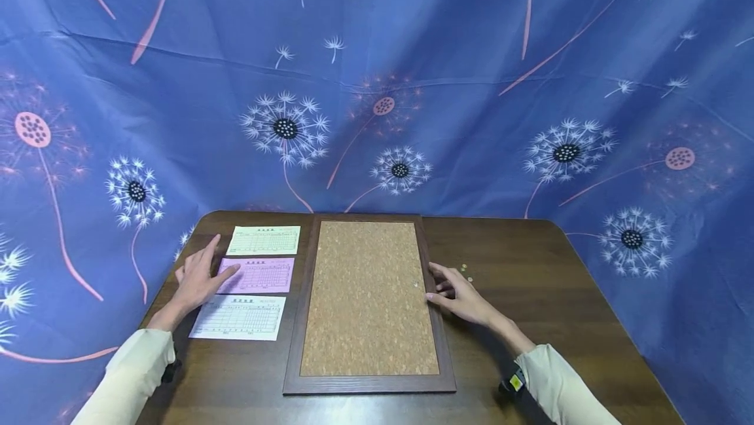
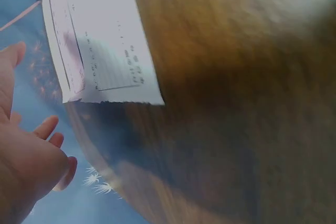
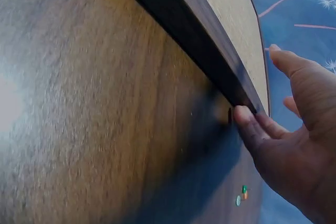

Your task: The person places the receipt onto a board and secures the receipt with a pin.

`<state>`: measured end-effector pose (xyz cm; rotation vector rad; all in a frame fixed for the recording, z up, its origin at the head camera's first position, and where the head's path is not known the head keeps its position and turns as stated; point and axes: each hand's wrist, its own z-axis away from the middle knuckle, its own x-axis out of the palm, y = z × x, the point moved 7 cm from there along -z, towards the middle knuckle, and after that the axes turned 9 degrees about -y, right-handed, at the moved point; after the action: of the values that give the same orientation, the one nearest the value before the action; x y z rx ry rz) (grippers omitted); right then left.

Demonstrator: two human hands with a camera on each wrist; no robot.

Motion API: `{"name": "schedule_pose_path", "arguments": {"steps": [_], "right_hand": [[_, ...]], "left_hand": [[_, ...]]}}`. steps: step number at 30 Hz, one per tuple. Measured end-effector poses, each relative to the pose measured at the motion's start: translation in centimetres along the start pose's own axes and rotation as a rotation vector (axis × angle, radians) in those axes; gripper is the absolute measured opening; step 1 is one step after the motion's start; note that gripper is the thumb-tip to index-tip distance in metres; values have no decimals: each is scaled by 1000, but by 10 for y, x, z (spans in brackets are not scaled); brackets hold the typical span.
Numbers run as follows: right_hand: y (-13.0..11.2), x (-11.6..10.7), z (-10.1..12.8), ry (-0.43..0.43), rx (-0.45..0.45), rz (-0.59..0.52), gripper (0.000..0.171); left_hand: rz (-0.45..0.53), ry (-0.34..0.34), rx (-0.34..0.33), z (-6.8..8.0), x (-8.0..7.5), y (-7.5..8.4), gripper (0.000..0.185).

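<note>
- The cork board (image 1: 368, 294), in a dark wooden frame, lies flat at the lower centre of the head view on the brown surface (image 1: 530, 268).
- The right hand (image 1: 458, 295) sits at the board's right edge, its fingers (image 3: 247, 124) straight and loosely spread, the fingertips touching the frame; they hold nothing.
- A few small pins (image 1: 465, 270) lie on the surface just beyond the right hand, right of the board; in the right wrist view they show at the lower right (image 3: 241, 194).
- Left of the board three paper slips lie in a column: a green slip (image 1: 264, 240) farthest up, a pink slip (image 1: 256, 275) in the middle, a white slip (image 1: 239, 317) lowest.
- The left hand (image 1: 197, 277) lies flat with fingers spread wide, fingertips resting on the pink slip's left end, gripping nothing.
- A blue dandelion-print cloth (image 1: 377, 84) fills the upper frame.
</note>
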<state>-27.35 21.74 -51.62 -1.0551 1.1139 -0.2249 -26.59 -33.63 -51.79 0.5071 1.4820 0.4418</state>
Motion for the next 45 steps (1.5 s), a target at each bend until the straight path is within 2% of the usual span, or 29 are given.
{"name": "schedule_pose_path", "arguments": {"steps": [4,11,17,23,26,33,40,45], "right_hand": [[8,6,3,-32,-1,-69,72],[14,12,4,-108,-81,-135,67],[18,16,6,-136,-50,-182,69],[20,15,6,-149,-24,-202,70],[22,12,5,-144,-7,-212,70],[25,7,6,-146,19,-222,71],[26,6,-1,-142,6,-215,71],[26,5,-4,-132,13,-207,71]], "left_hand": [[30,-54,-41,-4,4,-6,95],[61,-117,-120,-10,6,-20,90],[120,-152,-146,-15,11,-27,84],[107,-131,-173,-25,13,-31,83],[101,-111,-188,-33,13,-29,83],[81,-117,-251,-46,11,-22,88],[79,-92,-196,-50,11,-14,87],[74,-90,-186,-55,10,-11,84]]}}
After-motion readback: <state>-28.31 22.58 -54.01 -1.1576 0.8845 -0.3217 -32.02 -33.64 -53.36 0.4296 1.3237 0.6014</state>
